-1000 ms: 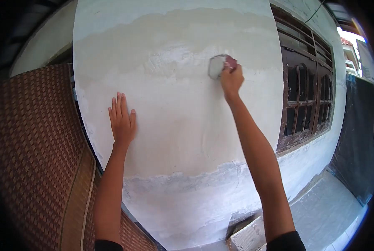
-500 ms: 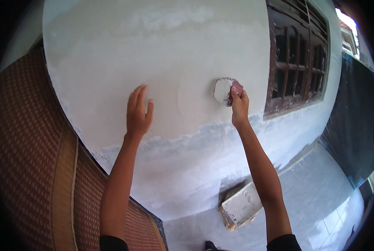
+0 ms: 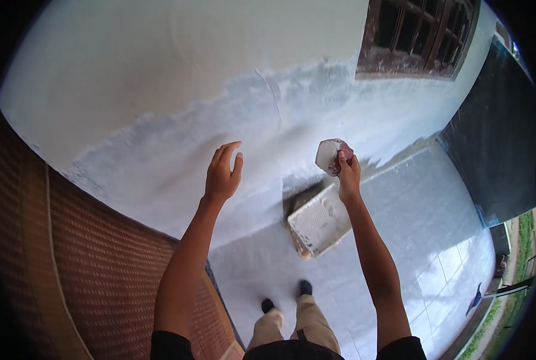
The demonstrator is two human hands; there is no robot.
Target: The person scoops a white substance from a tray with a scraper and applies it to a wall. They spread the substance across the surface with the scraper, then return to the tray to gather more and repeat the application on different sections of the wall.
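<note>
My right hand grips the reddish handle part of a wide, flat tool whose pale face is coated with white material. The tool is held up, away from the wall's upper part. To the left, my left hand is raised with its fingers apart and nothing in it. Behind both hands stands a wall, beige above and patchy white-grey lower down. On the floor beyond my right forearm sits a white ribbed paint tray with stained edges.
A brown-framed window is at the upper right. Woven brown matting stands along the left side. A dark panel leans at the right. My feet are on the grey tiled floor.
The view has tipped downward, showing my legs and more floor. My right hand and the tool have come away from the upper wall and now appear nearer the tray.
</note>
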